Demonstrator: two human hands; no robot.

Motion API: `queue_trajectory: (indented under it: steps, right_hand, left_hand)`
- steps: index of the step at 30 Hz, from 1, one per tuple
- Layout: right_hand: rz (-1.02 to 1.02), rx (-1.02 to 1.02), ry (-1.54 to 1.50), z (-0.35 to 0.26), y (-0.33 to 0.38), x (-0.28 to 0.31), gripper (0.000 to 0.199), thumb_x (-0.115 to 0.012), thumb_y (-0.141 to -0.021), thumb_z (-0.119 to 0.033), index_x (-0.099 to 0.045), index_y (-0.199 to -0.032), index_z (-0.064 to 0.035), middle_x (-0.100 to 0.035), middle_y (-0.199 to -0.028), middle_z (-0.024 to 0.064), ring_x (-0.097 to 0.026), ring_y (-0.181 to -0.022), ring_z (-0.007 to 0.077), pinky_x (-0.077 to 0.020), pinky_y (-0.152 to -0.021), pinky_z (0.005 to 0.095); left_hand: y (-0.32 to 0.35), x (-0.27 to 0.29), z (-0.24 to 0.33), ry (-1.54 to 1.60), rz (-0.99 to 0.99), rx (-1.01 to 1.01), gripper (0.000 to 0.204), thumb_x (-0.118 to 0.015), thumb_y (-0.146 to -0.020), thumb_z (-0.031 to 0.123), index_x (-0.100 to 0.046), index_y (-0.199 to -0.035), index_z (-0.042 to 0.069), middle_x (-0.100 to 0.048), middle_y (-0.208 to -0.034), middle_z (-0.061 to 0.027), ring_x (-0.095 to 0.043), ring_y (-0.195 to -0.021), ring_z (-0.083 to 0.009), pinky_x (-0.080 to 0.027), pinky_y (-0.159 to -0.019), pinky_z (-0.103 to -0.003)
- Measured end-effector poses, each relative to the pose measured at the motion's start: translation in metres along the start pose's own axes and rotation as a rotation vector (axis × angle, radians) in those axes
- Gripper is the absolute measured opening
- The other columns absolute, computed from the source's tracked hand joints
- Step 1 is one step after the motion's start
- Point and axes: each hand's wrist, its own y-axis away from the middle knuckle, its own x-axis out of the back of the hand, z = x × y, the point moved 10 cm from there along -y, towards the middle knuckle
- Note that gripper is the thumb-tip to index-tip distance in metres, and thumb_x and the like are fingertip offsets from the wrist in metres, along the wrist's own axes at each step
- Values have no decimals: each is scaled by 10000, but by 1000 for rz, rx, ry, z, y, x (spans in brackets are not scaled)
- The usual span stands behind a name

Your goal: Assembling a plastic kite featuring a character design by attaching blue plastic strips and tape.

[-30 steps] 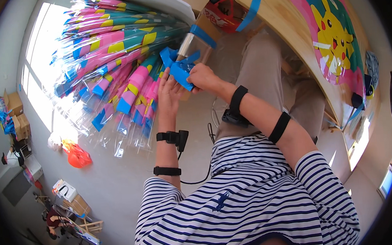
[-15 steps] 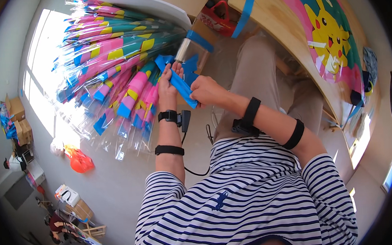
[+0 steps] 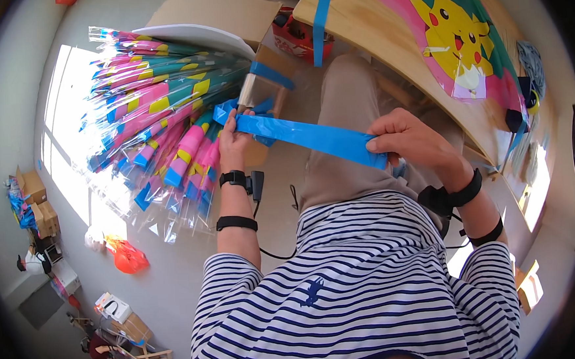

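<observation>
One blue plastic strip (image 3: 304, 136) ran taut across the lap (image 3: 335, 101), left grip (image 3: 234, 140) pinching it beside the wrapped pink-and-teal bundle (image 3: 175, 94), right grip (image 3: 410, 139) clasping its far end, and even, level tension seemed the best guard against twisting or curled edges.

A blue strip (image 3: 311, 137) runs taut between both hands — the right hand (image 3: 415, 140) pinches one end, the left hand (image 3: 234, 143) holds it nearer the other. Beside the left hand fan out folded pink, green and yellow sheets (image 3: 167, 98) in clear plastic. A red bag (image 3: 302, 48) sits by the wooden table (image 3: 371, 33) — an orange bag (image 3: 128, 258) lies on the floor (image 3: 183, 298).
</observation>
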Motion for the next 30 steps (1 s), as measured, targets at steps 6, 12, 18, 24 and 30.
queue_trajectory:
  steps: [6,12,18,24,30]
  right_hand:
    - [24,84,-45,0,-1,-7,191,-633,-864,-159,-693,-809,13,-610,-631,25,-543,-526,66,-427,-508,226]
    - [84,45,-65,2,37,15,184,-642,-859,-165,-694,-813,6,-604,-636,10,-544,-531,63,-415,-497,214]
    - [226,108,-199,-9,91,58,187,-652,-845,-180,-675,-798,0,-595,-640,5,-534,-529,56,-398,-490,193]
    - [566,349,-278,-7,166,133,218,-637,-833,-214,-622,-767,-6,-577,-640,6,-491,-515,35,-347,-453,191]
    - [494,323,-449,5,134,119,197,-705,-865,-206,-693,-868,-9,-586,-658,-18,-496,-526,38,-344,-461,197]
  left_hand:
    - [-12,5,16,93,50,-38,317,-444,-1049,167,-525,-1329,44,-528,-1382,-265,-533,-1263,-447,-419,-1065,-619]
    - [-21,3,23,132,10,-31,372,-438,-1043,127,-426,-1369,-51,-536,-1363,-263,-543,-1246,-449,-431,-1073,-574]
    - [-23,11,36,179,-12,-40,440,-493,-1031,136,-370,-1425,-16,-487,-1414,-262,-512,-1288,-453,-422,-1079,-604]
    - [0,-5,44,128,-2,-36,473,-559,-1010,141,-341,-1420,52,-528,-1370,-260,-501,-1300,-466,-423,-1070,-615]
    - [35,-53,53,-327,-108,-164,452,-649,-951,137,-454,-1344,31,-588,-1292,-215,-585,-1222,-340,-486,-1041,-495]
